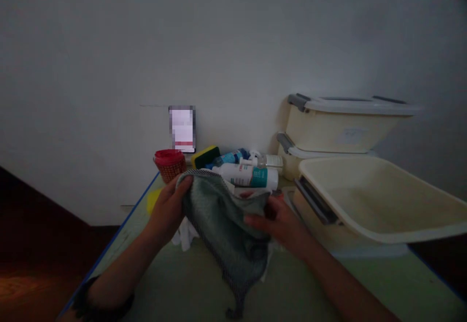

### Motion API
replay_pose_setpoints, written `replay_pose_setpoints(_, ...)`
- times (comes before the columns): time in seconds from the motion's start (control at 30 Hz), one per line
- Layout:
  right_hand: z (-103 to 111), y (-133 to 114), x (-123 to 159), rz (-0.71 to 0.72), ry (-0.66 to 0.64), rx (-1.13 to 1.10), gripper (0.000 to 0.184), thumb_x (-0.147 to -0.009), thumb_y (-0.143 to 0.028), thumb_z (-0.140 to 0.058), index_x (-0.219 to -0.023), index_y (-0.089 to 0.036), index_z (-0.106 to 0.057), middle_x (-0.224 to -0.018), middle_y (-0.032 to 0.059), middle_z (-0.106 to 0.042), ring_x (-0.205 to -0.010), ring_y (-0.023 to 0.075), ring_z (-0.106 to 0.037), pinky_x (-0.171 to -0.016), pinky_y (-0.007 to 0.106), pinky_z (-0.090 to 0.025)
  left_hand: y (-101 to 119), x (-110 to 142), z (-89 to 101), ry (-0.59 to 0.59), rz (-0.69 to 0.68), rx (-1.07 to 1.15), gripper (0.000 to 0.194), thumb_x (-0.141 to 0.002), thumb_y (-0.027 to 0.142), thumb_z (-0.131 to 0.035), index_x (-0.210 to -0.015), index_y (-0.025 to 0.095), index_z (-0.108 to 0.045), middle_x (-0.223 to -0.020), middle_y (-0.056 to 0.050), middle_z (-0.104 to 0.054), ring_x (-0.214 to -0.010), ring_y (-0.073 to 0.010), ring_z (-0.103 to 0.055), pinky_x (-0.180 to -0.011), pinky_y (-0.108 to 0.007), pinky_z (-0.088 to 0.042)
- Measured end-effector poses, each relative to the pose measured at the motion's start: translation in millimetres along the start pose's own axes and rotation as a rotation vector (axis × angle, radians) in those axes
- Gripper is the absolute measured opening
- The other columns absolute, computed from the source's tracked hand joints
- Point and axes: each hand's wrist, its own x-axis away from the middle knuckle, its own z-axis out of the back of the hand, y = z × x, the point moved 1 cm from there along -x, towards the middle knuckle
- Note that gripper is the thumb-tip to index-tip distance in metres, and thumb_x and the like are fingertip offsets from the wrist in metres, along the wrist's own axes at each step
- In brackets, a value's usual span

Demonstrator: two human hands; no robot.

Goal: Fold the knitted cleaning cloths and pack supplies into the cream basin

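Observation:
A grey-green cleaning cloth (222, 215) with a dark stitched border hangs between my two hands above the table. My left hand (170, 203) pinches its upper left corner, thumb on top. On the other side, my right hand (279, 220) grips the right edge between thumb and fingers. The lower corner of the cloth droops toward me. Just behind it lies a white bottle (242, 174) with a teal label band, on its side. A white crumpled item (185, 234) shows partly under the cloth, near my left hand.
An open cream bin (397, 195) stands at the right, before two stacked lidded boxes (339, 127). At the back are a red basket (170, 164), a yellow-green sponge (205, 156), a blue bottle (231, 156) and a clear pump bottle (270, 161). A phone (182, 127) leans against the wall.

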Motion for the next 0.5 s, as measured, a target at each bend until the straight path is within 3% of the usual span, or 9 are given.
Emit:
replay_pose_setpoints(0.13, 0, 5, -2, 0.18, 0.0, 0.347, 0.019, -0.076, -0.024, -0.059, -0.094, -0.023, -0.065, -0.096, 0.0015, -0.066, -0.093, 0.0203, -0.059, -0.086, 0.037, -0.044, 4, -2, 0.8, 0.061, 0.044, 0.132, 0.025, -0.07, 0.041, -0.064, -0.083, 0.019, -0.064, -0.077, -0.002, -0.068, -0.078, -0.0208, -0.064, -0.064, -0.027, -0.052)
replay_pose_setpoints(0.2, 1, 9, -5, 0.197, 0.06, 0.322, 0.019, -0.082, -0.026, -0.052, -0.096, -0.024, -0.065, -0.092, 0.0007, -0.066, -0.092, 0.0194, -0.059, -0.085, 0.035, -0.044, 6, -3, 0.4, 0.063, 0.09, 0.199, 0.027, -0.065, 0.038, -0.068, -0.082, 0.018, -0.063, -0.076, -0.002, -0.068, -0.077, -0.0213, -0.065, -0.064, -0.026, -0.053)
replay_pose_setpoints(0.3, 2, 13, -11, 0.165, 0.222, 0.135, 0.025, -0.083, -0.037, -0.051, -0.101, -0.024, -0.063, -0.1, 0.0012, -0.066, -0.101, 0.02, -0.057, -0.092, 0.035, -0.04, 4, -2, -2.1, -0.077, 0.088, 0.253, 0.042, -0.056, 0.032, -0.076, -0.094, 0.02, -0.064, -0.087, -0.003, -0.07, -0.084, -0.023, -0.065, -0.069, -0.027, -0.054)
replay_pose_setpoints(0.37, 4, 16, -15, 0.148, 0.298, 0.066, 0.029, -0.081, -0.042, -0.052, -0.1, -0.023, -0.063, -0.102, 0.0019, -0.067, -0.104, 0.0206, -0.057, -0.095, 0.035, -0.039, -1, 0, -3.5, -0.159, 0.03, 0.172, 0.048, -0.053, 0.029, -0.08, -0.098, 0.023, -0.064, -0.092, -0.003, -0.071, -0.088, -0.0238, -0.065, -0.073, -0.027, -0.054)
replay_pose_setpoints(0.5, 9, 20, -19, 0.127, 0.404, 0.063, 0.037, -0.08, -0.049, -0.051, -0.106, -0.024, -0.062, -0.111, 0.0024, -0.065, -0.112, 0.0204, -0.052, -0.099, 0.034, -0.035, -10, 1, -4.9, -0.152, -0.004, -0.205, 0.039, -0.054, 0.032, -0.081, -0.089, 0.023, -0.067, -0.089, 0.0, -0.072, -0.088, -0.0233, -0.065, -0.07, -0.024, -0.054)
